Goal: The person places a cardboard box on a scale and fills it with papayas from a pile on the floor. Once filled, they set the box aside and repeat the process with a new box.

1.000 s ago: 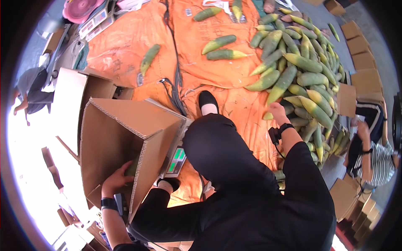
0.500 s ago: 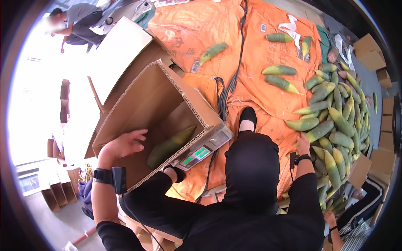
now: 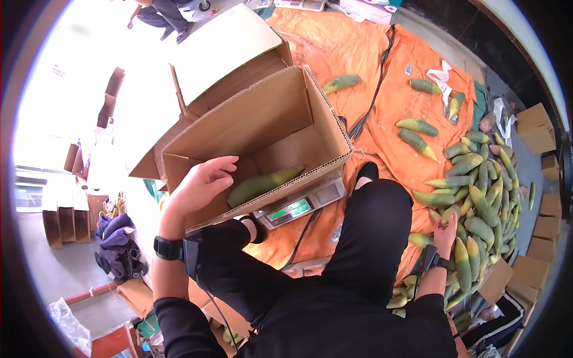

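Observation:
A green radish (image 3: 265, 186) lies in an open cardboard box (image 3: 239, 113) that stands on a digital scale (image 3: 292, 210) with lit green displays. My left hand (image 3: 206, 182) is over the box's near left edge, fingers apart and holding nothing. On my right, a large heap of green radishes (image 3: 486, 203) rests on the orange sheet (image 3: 385, 101). At the heap's near side, my right hand (image 3: 445, 234) has its fingers around one radish (image 3: 450, 213), whose pale end shows past them.
Several loose radishes (image 3: 418, 126) lie farther up the sheet. Cardboard boxes (image 3: 534, 128) line the right side. A black cable (image 3: 382, 71) crosses the sheet. Another person (image 3: 167, 15) is at the top left; folded cartons (image 3: 65, 215) and a dark cloth bundle (image 3: 119, 244) are at the left.
The view has turned, so the box appears farther right and more upright. My right hand has closed on a radish in the heap. My left hand stays at the box.

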A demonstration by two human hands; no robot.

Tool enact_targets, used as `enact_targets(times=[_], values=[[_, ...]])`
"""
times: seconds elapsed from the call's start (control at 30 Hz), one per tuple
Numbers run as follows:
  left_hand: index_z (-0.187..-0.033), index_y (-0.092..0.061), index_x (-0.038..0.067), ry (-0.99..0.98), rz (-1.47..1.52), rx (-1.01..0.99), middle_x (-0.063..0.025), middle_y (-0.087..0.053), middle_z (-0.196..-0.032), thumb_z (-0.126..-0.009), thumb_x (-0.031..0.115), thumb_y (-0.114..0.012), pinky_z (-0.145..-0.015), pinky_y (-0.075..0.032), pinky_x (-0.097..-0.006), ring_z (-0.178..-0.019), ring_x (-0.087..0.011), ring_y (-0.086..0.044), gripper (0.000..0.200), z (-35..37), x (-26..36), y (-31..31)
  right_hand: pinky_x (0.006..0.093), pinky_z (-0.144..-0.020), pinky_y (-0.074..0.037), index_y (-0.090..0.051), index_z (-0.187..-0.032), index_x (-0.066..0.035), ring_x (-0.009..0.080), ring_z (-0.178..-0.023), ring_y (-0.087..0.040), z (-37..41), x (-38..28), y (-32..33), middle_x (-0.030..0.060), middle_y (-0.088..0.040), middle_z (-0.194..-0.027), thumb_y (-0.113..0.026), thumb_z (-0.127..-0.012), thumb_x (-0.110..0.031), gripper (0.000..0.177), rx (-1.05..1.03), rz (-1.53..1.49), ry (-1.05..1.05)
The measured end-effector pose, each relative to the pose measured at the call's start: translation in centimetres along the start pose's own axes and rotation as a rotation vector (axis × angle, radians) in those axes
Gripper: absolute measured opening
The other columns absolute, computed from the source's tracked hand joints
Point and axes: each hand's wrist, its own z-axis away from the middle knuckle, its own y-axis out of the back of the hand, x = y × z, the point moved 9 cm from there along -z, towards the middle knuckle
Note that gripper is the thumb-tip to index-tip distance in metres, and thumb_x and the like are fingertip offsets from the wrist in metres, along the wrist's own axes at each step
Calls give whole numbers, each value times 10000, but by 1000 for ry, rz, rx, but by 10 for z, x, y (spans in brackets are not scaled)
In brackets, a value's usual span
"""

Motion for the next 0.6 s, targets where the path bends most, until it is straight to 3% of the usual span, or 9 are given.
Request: enact_targets(times=[0.07, 0.27, 0.33, 0.4, 0.53, 0.57, 0.6], values=[[-1268, -513, 23, -10, 13, -1, -109, -622, -1103, -860, 19, -556, -847, -488, -273, -920, -138, -610, 411, 6, 8, -1, 295, -805, -473, -439, -1338, -166, 167, -954, -457, 21, -10, -8, 49, -451, -1221, -519, -939, -156, 407, -40, -16, -6], [-1275, -517, 38, -106, 124, 28, -89, -624, -1090, -877, 4, -537, -872, -482, -285, -961, -141, -602, 400, 24, 40, -4, 272, -683, -486, -480, -1266, -123, 158, -794, -576, 108, -41, -82, 56, -586, -1003, -541, -924, -158, 349, -234, 91, 55], [-1286, -509, 42, -150, 164, 34, -89, -624, -1091, -883, 8, -538, -869, -484, -290, -969, -145, -601, 405, 30, 53, -7, 265, -684, -486, -505, -1233, -102, 159, -812, -590, 141, -57, -125, 72, -603, -1020, -549, -920, -159, 321, -418, 208, 127], [-1316, -478, 43, -251, 361, 24, -93, -623, -1092, -892, 24, -548, -858, -491, -294, -984, -156, -600, 430, 35, 70, -12, 277, -690, -499, -531, -1200, -90, 170, -831, -608, 178, -68, -163, 92, -614, -1029, -558, -911, -130, 292, -477, 217, 137], [-1395, -351, 34, -364, 468, 2, -127, -595, -1152, -917, 40, -518, -846, -496, -300, -1016, -181, -596, 506, 43, 105, -30, 312, -713, -524, -570, -1121, -40, 197, -834, -632, 264, -78, -253, 110, -631, -987, -562, -888, -34, 233, -884, 137, 236], [-1430, -264, 29, -366, 505, -39, -156, -563, -1205, -935, 132, -536, -864, -492, -323, -1069, -213, -579, 575, 44, 112, -36, 304, -711, -520, -578, -1106, -34, 190, -812, -630, 288, -74, -274, 104, -632, -961, -566, -881, -18, 225, -982, 106, 234], [-1430, -264, 29, -365, 505, -36, -156, -563, -1205, -935, 132, -536, -864, -492, -323, -1069, -213, -579, 575, 44, 117, -42, 296, -708, -516, -585, -1090, -29, 183, -791, -629, 312, -68, -294, 99, -634, -935, -570, -874, -3, 218, -1083, 73, 231]])
